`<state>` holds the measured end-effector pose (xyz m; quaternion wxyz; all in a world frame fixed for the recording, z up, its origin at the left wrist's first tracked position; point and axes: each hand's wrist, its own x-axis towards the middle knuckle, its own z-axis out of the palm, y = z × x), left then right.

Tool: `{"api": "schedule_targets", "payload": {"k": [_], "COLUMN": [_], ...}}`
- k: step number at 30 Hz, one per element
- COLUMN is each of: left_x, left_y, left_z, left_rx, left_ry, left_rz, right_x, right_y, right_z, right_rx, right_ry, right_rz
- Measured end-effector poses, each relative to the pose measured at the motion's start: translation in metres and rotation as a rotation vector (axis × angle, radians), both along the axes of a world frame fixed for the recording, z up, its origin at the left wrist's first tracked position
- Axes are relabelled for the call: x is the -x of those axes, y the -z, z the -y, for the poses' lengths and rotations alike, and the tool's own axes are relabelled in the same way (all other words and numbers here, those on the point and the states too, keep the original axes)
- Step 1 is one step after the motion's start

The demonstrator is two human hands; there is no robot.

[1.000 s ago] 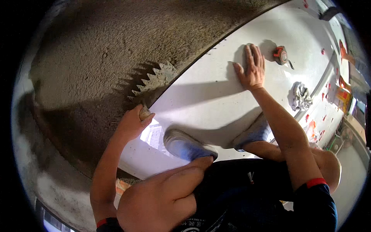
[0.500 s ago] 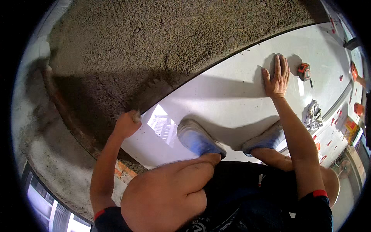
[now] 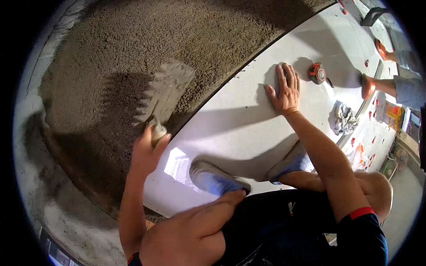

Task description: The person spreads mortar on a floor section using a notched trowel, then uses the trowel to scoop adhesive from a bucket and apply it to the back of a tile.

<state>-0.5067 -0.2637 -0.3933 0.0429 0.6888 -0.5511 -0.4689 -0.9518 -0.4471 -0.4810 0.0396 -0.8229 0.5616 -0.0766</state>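
Observation:
My left hand (image 3: 149, 148) grips the handle of a pale, mortar-smeared notched trowel (image 3: 168, 84), whose blurred blade lies over the coarse grey-brown mortar bed (image 3: 102, 40), toothed side to the left. My right hand (image 3: 286, 91) lies flat, fingers spread, on the large white glossy slab (image 3: 235, 128) bordering the mortar. Just right of that hand is an orange-and-black tape measure (image 3: 317, 73). A crumpled grey-white scrap (image 3: 344, 119) sits farther down the slab.
My two feet in grey-blue shoes (image 3: 211, 175) rest on the slab. Another person's feet in orange slippers (image 3: 368, 86) stand at the right, near red bits and a yellow-red package (image 3: 392, 115). A bare concrete edge (image 3: 37, 80) curves along the left.
The trowel has moved leftward over the mortar, its toothed blade now more upright in the picture. The other person's feet have come further into view at right. My right hand stays on the slab.

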Motion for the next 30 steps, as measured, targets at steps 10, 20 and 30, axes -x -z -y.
{"api": "schedule_targets", "payload": {"k": [10, 20, 30], "left_x": [0.115, 0.128, 0.119], "left_y": [-0.012, -0.005, -0.016], "left_z": [0.126, 0.144, 0.152], "left_rx": [0.116, 0.057, -0.05], "left_ry": [-0.028, 0.035, -0.08], "left_rz": [-0.016, 0.047, 0.092], "right_x": [0.0, -0.002, 0.008], "right_y": [-0.004, -0.009, -0.001], "right_z": [0.0, 0.0, 0.0], "right_rx": [-0.023, -0.055, -0.023], "right_ry": [0.017, 0.027, 0.003], "right_rz": [0.0, -0.017, 0.011]}}
